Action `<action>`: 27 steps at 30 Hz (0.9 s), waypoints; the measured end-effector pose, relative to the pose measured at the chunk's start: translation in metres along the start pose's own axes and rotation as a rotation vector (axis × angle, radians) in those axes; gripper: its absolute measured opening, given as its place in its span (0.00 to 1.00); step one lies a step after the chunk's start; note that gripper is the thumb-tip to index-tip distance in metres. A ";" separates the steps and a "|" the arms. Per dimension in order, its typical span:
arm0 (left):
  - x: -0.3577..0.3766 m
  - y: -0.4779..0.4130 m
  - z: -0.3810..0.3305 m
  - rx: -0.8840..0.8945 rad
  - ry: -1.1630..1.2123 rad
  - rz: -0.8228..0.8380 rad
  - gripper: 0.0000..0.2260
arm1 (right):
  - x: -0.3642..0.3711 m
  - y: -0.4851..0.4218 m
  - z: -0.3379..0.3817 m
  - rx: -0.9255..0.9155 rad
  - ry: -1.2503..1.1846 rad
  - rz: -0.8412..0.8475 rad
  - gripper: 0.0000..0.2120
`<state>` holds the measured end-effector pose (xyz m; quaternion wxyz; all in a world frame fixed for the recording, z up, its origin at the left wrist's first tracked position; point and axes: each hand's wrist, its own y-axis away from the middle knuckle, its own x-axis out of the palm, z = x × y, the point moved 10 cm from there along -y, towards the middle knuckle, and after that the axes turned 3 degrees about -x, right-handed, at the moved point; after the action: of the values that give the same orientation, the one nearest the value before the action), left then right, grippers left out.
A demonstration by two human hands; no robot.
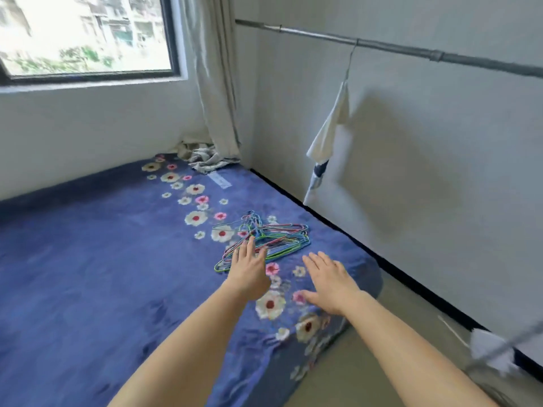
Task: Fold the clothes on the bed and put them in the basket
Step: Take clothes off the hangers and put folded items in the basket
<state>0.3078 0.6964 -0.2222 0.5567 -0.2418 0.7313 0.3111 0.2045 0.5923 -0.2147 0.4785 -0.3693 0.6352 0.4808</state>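
A bed [88, 259] with a blue flowered cover fills the left and middle. A pile of thin coloured wire hangers [273, 236] lies on it near the right edge. My left hand [248, 267] is stretched out with straight fingers, its fingertips at the hangers' near edge. My right hand [330, 279] is spread flat over the cover beside it and holds nothing. A white garment with a dark patch [326, 142] hangs on a hanger from a metal rail [396, 49] along the right wall. A crumpled grey cloth [202, 157] lies at the bed's far corner. No basket is in view.
A window [88, 36] and a pale curtain [217, 83] stand behind the bed. A strip of floor [382, 333] runs between the bed and the right wall. Something white and blurred [493, 351] lies on the floor at the lower right.
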 end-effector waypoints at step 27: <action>-0.234 -0.479 -0.195 0.044 -0.043 -0.340 0.28 | -0.238 -0.298 -0.459 0.148 -0.017 -0.332 0.35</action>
<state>0.5753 0.2264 -0.0489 0.6221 -0.3431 0.6743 0.2014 0.4299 0.0730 -0.0259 0.5824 -0.4287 0.5953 0.3503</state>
